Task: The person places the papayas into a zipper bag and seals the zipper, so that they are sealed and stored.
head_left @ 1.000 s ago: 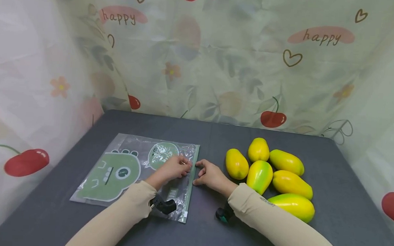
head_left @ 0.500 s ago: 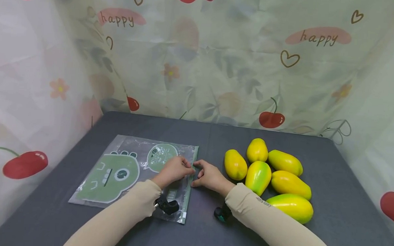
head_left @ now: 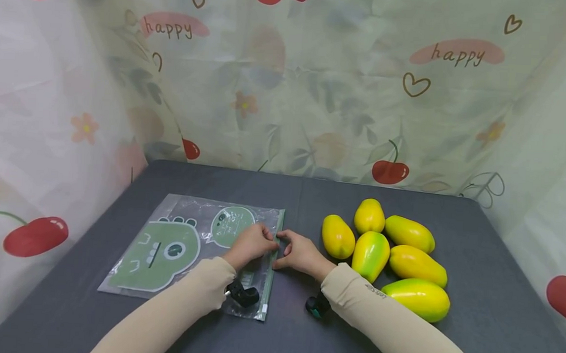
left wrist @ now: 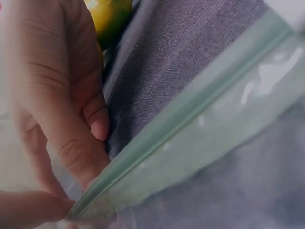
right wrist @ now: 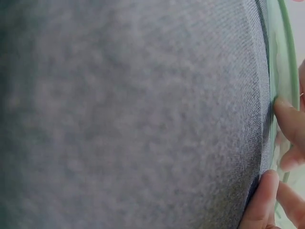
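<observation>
A clear plastic zip bag (head_left: 202, 254) with a green cartoon print lies flat on the table's left half in the head view. Its green zip strip (left wrist: 176, 109) runs down the right side, with a white slider (head_left: 264, 310) at the near end. My left hand (head_left: 251, 244), reaching across the bag, pinches the strip around its middle. Facing it from the right, my right hand (head_left: 304, 257) has thumb and index finger on the same strip edge. Fingers of both hands meet close together there in the left wrist view. The right wrist view catches only fingertips at the strip (right wrist: 285, 47).
Several yellow-green fruits (head_left: 372, 254), shaped like mangoes or papayas, lie grouped right of my right hand. The dark grey table (head_left: 300, 335) ends at a printed cloth (head_left: 315, 93) hung behind and along both sides. Black wrist cameras (head_left: 243, 294) hang under both sleeves.
Left fingers have shifted slightly right and closed onto the zip strip. The right hand keeps nearly the same place at the edge. The bag and fruits stay put.
</observation>
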### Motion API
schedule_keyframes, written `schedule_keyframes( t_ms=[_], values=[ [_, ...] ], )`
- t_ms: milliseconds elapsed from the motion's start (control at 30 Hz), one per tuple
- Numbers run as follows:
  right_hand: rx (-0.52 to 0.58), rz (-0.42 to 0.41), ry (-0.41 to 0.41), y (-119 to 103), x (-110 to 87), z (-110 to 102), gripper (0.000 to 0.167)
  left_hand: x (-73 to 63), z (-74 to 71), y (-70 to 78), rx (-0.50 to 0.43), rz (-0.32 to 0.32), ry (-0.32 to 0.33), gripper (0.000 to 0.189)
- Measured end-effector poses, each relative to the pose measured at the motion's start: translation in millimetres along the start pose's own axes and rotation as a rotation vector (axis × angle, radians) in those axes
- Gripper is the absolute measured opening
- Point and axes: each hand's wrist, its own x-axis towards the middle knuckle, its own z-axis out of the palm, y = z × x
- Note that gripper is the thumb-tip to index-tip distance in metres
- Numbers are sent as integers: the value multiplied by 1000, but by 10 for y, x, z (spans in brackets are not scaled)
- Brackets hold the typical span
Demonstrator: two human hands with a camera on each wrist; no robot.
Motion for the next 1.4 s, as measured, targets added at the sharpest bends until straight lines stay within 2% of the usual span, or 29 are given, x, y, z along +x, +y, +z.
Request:
schedule_keyframes(
  t_ms=[233, 433, 567, 800, 1133, 1300, 1400],
  values=[
    [-38, -4, 23, -9, 23, 15, 75, -16, -70, 33, -56, -10, 21, 8],
    [-30, -2, 3, -24, 8, 10, 77, -60, -218, 95, 24, 23, 74, 10],
    [-25, 6, -14, -18, 18, 8, 79, -96, -368, 155, 55, 24, 90, 13],
    [-39, 3, -5, -22, 40, 8, 81, -155, -653, 234, -45, 5, 43, 15],
    [-50, -20, -18, -60, 32, 1, 80, -306, -1070, 391, -166, -3, 47, 22],
    [-49, -37, -22, -73, 34, -12, 76, -360, -1201, 483, -195, 0, 60, 20],
    [-47, -40, -34, -72, 35, -20, 76, -373, -1241, 515, -194, 9, 45, 19]
  ],
)
